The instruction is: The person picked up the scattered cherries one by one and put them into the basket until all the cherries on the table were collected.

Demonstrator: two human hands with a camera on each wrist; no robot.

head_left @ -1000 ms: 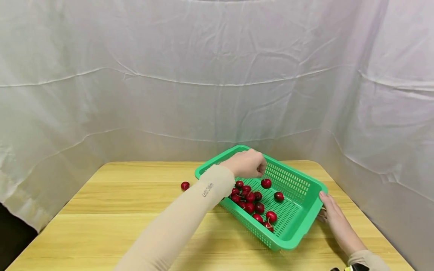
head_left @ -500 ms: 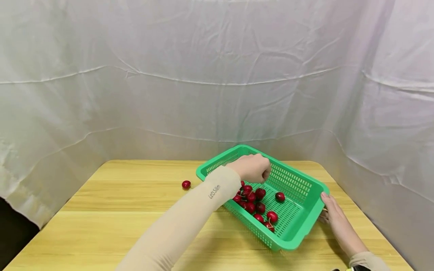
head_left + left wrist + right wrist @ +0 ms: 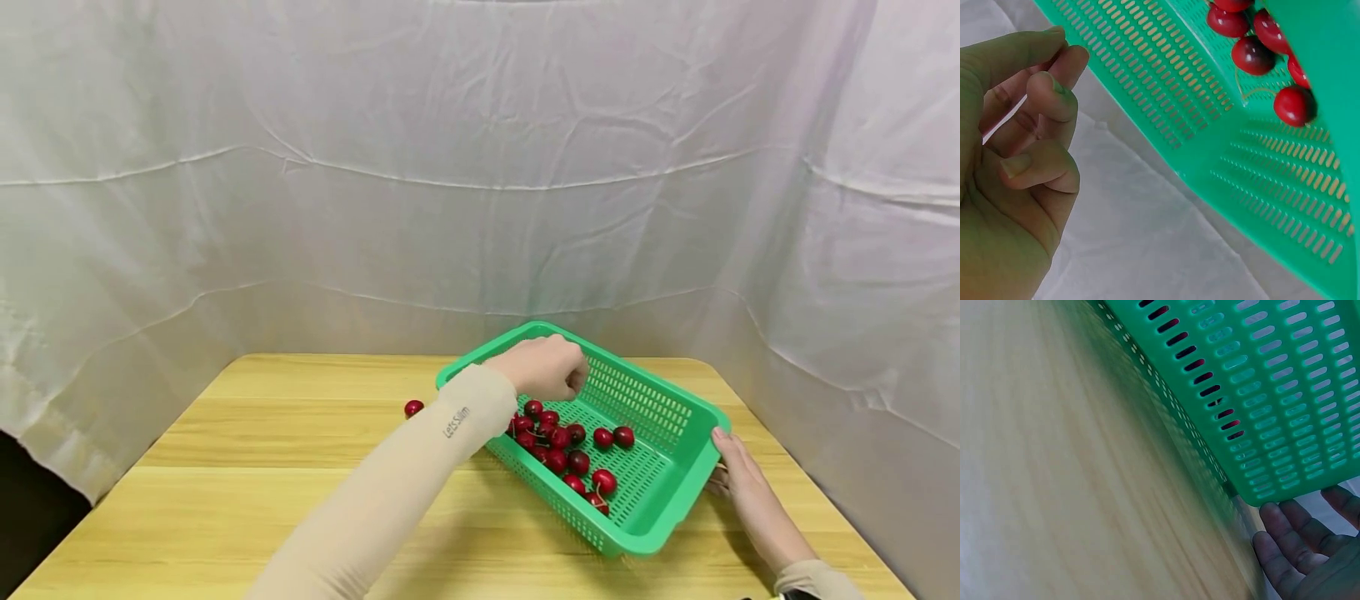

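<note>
Our left hand (image 3: 546, 367), fingers loosely curled and holding nothing, has drawn back over the green basket (image 3: 678, 500) on the desk, another cherry (image 3: 602, 437) now inside, while our flat right hand (image 3: 738, 475) steadies its end.

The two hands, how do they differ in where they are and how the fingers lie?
The left hand hovers over the green basket above the cherries, while the right hand rests against the basket's outer end at table level. The left hand's fingers are loosely curled and hold nothing; the right hand's fingers lie straight against the basket. Both are bare, with beige sleeves.
</note>
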